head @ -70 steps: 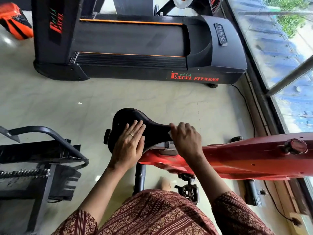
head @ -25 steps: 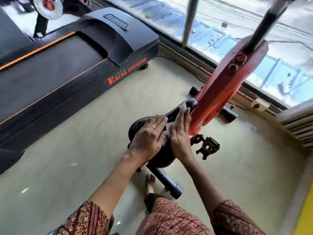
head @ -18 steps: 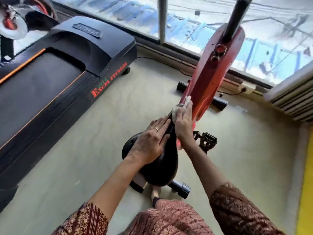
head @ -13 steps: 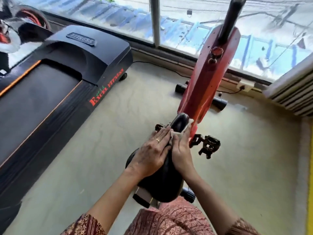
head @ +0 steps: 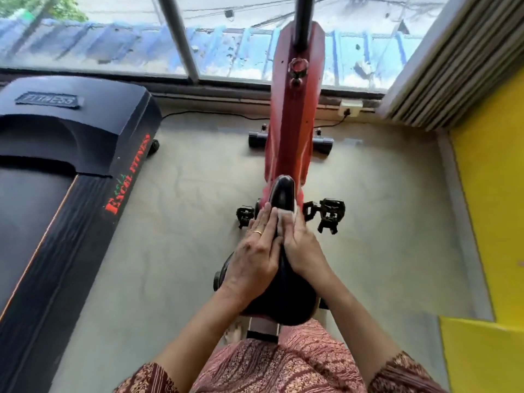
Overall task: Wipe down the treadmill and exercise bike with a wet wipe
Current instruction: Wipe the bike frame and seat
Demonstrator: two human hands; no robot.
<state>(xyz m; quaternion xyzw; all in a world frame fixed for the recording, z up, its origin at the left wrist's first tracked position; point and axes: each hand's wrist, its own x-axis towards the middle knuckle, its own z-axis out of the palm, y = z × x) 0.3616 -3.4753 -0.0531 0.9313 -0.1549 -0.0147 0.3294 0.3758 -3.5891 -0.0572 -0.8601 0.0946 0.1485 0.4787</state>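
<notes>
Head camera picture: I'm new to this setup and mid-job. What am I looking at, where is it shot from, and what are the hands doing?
There is no robot here. A person wears one wide-angle camera on the head, so you look forward and down over their arms. The red frame ahead is the exercise bike, standing on the floor by a window. The black shape under the hands is its saddle, with pedals on either side. The left hand lies flat on the saddle's left side, seemingly steadying it. The right hand presses a white wet wipe against the saddle with straight fingers. The big black machine on the left is the treadmill; neither hand touches it.
</notes>
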